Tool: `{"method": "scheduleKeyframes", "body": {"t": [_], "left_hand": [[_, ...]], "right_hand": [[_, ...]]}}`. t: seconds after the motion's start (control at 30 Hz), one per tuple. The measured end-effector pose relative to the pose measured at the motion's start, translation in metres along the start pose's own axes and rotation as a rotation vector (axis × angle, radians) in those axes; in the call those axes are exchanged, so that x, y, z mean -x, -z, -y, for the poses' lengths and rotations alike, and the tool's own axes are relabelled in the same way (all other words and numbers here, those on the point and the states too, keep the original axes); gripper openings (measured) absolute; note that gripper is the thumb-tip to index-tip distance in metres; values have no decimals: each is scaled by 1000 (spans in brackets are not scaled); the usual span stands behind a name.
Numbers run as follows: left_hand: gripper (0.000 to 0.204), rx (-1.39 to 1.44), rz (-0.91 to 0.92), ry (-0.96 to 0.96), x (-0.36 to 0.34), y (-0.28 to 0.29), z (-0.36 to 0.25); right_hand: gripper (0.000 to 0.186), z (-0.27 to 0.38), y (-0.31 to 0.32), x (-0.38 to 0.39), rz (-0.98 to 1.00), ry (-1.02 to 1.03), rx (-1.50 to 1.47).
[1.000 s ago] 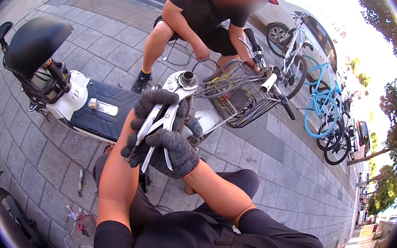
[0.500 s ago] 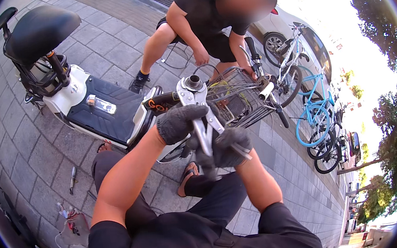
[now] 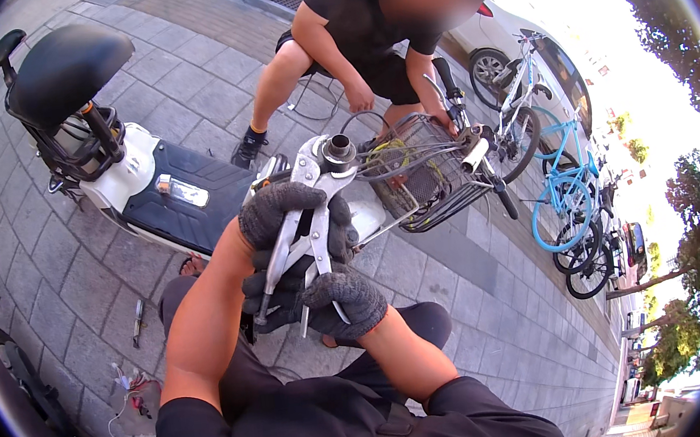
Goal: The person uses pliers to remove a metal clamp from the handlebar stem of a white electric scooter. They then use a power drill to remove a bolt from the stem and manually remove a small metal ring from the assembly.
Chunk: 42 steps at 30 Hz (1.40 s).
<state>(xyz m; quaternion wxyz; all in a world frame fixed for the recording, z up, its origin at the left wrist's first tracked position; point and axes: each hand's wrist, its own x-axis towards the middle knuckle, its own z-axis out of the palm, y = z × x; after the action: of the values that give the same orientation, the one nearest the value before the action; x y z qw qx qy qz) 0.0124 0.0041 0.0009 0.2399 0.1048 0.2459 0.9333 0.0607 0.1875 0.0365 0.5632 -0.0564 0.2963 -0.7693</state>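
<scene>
My left hand [image 3: 282, 207], in a dark grey knit glove, is closed round the upper handles of large silver locking pliers [image 3: 307, 170]. Lower down, my right hand [image 3: 343, 303], in a matching glove, grips the handle ends. The pliers' jaws are up against the collar of an upright metal tube [image 3: 340, 146] at the front of a white electric scooter [image 3: 136, 168]. Whether the jaws are clamped tight I cannot tell. The scooter's handlebar and wire basket [image 3: 427, 178] hang off to the right, joined by cables.
Facing me, a crouching person [image 3: 361, 38] in black has one hand at the handlebar. A slim tool [image 3: 137, 323] and loose wires [image 3: 133, 382] lie on the paving at left. Parked bicycles [image 3: 566, 204] and a light-coloured car [image 3: 493, 54] stand at right.
Both my hands have shifted left, the right one also lower. The pliers' handles have swung from pointing down and right to pointing down and left, the jaws staying by the tube.
</scene>
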Motion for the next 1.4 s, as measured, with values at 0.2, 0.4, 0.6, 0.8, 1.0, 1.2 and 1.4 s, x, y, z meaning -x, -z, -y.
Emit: {"method": "scheduleKeyframes", "body": {"t": [0.2,0.4,0.6,0.8,1.0,1.2,1.4], "left_hand": [[41,178,97,57,-11,9,2],[39,272,61,40,-18,7,-4],[40,214,106,84,-20,19,-8],[40,247,94,83,-19,19,-9],[40,228,114,84,-19,20,-12],[39,205,199,80,-17,16,-16],[40,287,173,106,-20,16,-5]], "right_hand": [[80,-1,-3,3,14,47,-62],[76,-13,-10,-10,64,153,-105],[71,-20,-15,-19,92,199,-169],[70,-27,-16,-31,106,234,-200],[63,-28,-14,-41,180,246,-235],[57,-32,-17,-42,200,264,-225],[65,-28,-18,-37,161,211,-230]]}}
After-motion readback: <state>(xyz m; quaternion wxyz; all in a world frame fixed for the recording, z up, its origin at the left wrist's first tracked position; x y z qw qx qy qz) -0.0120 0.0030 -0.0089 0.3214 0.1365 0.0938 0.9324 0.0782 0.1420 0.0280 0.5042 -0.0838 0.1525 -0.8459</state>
